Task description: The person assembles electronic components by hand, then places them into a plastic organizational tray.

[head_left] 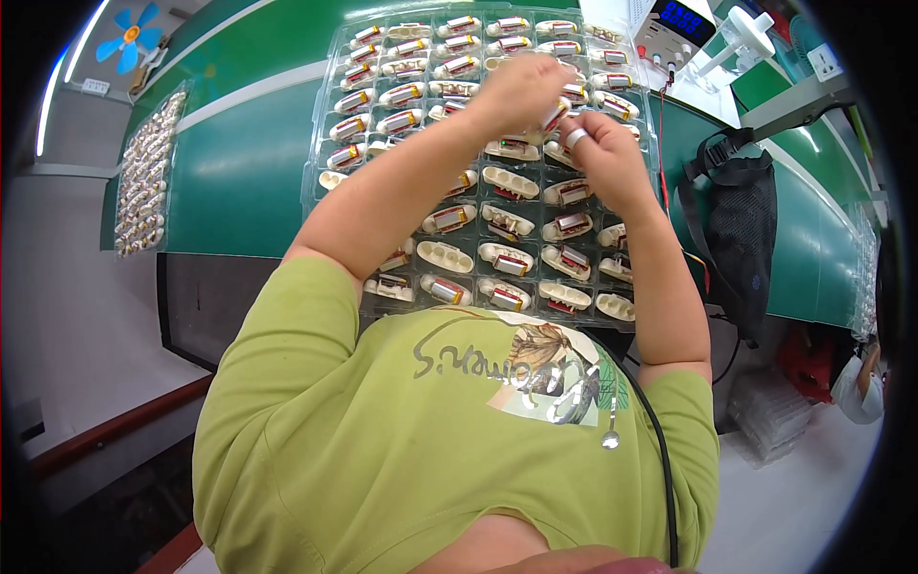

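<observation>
Both my hands meet over the far half of a clear plastic tray (318, 172) set in a grid of pockets. My left hand (521, 94) is closed, and whatever its fingertips pinch is hidden. Close by, my right hand (612, 161), with a ring on one finger, is closed on a small white plastic casing (556, 116) with red and yellow parts. Many pockets hold similar oval off-white casings; one casing (448, 219) shows a silver battery with a red edge. Another casing (446, 255) lies with round hollows facing up.
A bench power supply (673, 31) with a lit blue display stands at the far right, red wires leading from it. Near it are a white stand (741, 40) and a black bag (741, 215). Another filled tray (146, 177) lies left on the green table (239, 182).
</observation>
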`<action>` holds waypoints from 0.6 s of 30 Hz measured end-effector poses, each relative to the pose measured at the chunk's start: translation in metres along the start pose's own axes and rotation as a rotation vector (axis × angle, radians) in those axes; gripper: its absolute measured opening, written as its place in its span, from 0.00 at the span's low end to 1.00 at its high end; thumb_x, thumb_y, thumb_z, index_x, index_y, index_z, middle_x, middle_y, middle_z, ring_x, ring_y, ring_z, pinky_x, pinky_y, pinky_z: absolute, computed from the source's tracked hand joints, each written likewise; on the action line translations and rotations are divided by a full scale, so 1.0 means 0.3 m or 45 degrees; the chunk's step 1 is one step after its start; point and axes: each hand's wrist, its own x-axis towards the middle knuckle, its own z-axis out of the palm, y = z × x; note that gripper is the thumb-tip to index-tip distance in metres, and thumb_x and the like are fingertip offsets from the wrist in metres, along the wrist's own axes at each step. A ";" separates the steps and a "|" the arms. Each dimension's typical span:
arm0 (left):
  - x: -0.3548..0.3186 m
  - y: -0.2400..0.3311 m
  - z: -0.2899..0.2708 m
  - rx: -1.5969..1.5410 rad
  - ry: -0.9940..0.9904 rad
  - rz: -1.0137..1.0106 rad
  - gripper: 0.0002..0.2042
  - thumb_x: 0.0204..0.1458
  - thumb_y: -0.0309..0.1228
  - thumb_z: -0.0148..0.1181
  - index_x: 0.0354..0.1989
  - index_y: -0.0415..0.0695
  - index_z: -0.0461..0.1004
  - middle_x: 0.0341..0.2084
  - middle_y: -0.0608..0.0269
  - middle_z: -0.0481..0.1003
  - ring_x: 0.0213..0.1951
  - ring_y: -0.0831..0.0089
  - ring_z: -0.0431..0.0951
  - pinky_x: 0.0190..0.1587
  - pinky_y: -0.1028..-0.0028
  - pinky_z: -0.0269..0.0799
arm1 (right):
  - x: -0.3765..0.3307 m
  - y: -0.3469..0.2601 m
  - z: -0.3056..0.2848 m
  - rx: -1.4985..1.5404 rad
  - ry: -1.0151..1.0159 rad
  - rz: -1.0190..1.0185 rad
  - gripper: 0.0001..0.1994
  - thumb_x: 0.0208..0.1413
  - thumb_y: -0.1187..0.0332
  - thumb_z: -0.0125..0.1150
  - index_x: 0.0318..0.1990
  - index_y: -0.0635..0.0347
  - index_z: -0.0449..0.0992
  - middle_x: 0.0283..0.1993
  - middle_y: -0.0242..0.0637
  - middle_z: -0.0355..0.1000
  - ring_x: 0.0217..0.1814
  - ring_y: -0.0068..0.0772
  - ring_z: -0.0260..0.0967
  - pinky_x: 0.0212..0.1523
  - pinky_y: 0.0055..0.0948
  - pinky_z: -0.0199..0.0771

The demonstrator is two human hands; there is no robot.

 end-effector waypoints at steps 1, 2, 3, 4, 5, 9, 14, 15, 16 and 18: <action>0.047 -0.033 -0.046 0.361 0.184 0.238 0.14 0.52 0.38 0.54 0.30 0.38 0.78 0.36 0.53 0.76 0.42 0.60 0.75 0.43 0.60 0.71 | 0.003 -0.003 -0.015 0.164 -0.006 0.003 0.11 0.58 0.62 0.59 0.32 0.62 0.77 0.22 0.27 0.71 0.24 0.14 0.61 0.25 0.20 0.61; 0.095 -0.073 -0.098 0.725 0.375 0.477 0.12 0.49 0.35 0.55 0.32 0.39 0.79 0.40 0.53 0.76 0.45 0.58 0.75 0.45 0.59 0.71 | 0.001 -0.012 -0.013 0.161 -0.007 -0.006 0.11 0.58 0.62 0.59 0.32 0.62 0.77 0.22 0.27 0.71 0.24 0.14 0.61 0.25 0.20 0.61; 0.124 -0.097 -0.135 0.729 0.381 0.481 0.12 0.49 0.35 0.55 0.32 0.39 0.79 0.40 0.53 0.76 0.45 0.58 0.75 0.45 0.59 0.71 | -0.001 -0.016 -0.008 0.068 0.155 -0.109 0.11 0.58 0.63 0.60 0.32 0.62 0.76 0.22 0.28 0.71 0.23 0.14 0.62 0.25 0.20 0.62; 0.143 -0.119 -0.164 0.960 0.332 0.385 0.10 0.45 0.33 0.56 0.32 0.41 0.79 0.39 0.54 0.76 0.44 0.58 0.75 0.45 0.59 0.71 | -0.008 -0.020 0.000 -0.026 0.318 -0.208 0.10 0.57 0.63 0.61 0.32 0.63 0.76 0.22 0.28 0.71 0.23 0.15 0.62 0.25 0.21 0.62; 0.145 -0.123 -0.173 1.189 0.275 0.285 0.10 0.42 0.31 0.57 0.32 0.42 0.79 0.39 0.55 0.76 0.44 0.57 0.75 0.46 0.58 0.72 | -0.017 -0.035 0.006 -0.050 0.399 -0.307 0.07 0.54 0.68 0.63 0.32 0.62 0.76 0.23 0.31 0.71 0.21 0.16 0.62 0.24 0.21 0.63; 0.148 -0.142 -0.168 1.297 0.302 0.510 0.08 0.40 0.30 0.58 0.30 0.45 0.78 0.37 0.56 0.76 0.42 0.59 0.75 0.45 0.60 0.72 | -0.031 -0.042 0.005 -0.251 0.506 -0.663 0.05 0.47 0.76 0.66 0.32 0.61 0.76 0.27 0.35 0.73 0.20 0.24 0.64 0.23 0.23 0.64; 0.105 -0.138 -0.160 1.191 0.445 0.675 0.06 0.40 0.30 0.61 0.26 0.43 0.74 0.26 0.59 0.75 0.34 0.61 0.77 0.40 0.64 0.72 | -0.035 -0.047 0.001 -0.287 0.510 -0.710 0.06 0.46 0.77 0.66 0.31 0.60 0.76 0.27 0.35 0.73 0.21 0.25 0.64 0.23 0.23 0.64; 0.091 -0.121 -0.158 1.190 0.442 0.678 0.06 0.40 0.30 0.61 0.26 0.43 0.74 0.26 0.59 0.75 0.34 0.61 0.77 0.40 0.64 0.72 | -0.036 -0.049 0.001 -0.297 0.500 -0.719 0.05 0.47 0.76 0.65 0.32 0.60 0.76 0.27 0.34 0.73 0.22 0.23 0.65 0.23 0.22 0.64; 0.079 -0.100 -0.159 0.891 0.409 0.510 0.06 0.40 0.29 0.63 0.25 0.43 0.74 0.26 0.60 0.76 0.32 0.62 0.78 0.39 0.65 0.74 | -0.037 -0.050 0.000 -0.308 0.489 -0.728 0.04 0.49 0.75 0.65 0.32 0.61 0.76 0.27 0.34 0.73 0.22 0.21 0.65 0.23 0.22 0.64; 0.048 -0.082 -0.161 0.592 0.367 0.339 0.07 0.40 0.29 0.65 0.25 0.43 0.74 0.26 0.61 0.76 0.31 0.63 0.78 0.37 0.67 0.76 | -0.042 -0.048 -0.003 -0.160 0.383 -0.554 0.04 0.52 0.72 0.64 0.33 0.62 0.76 0.27 0.32 0.73 0.24 0.19 0.65 0.24 0.21 0.64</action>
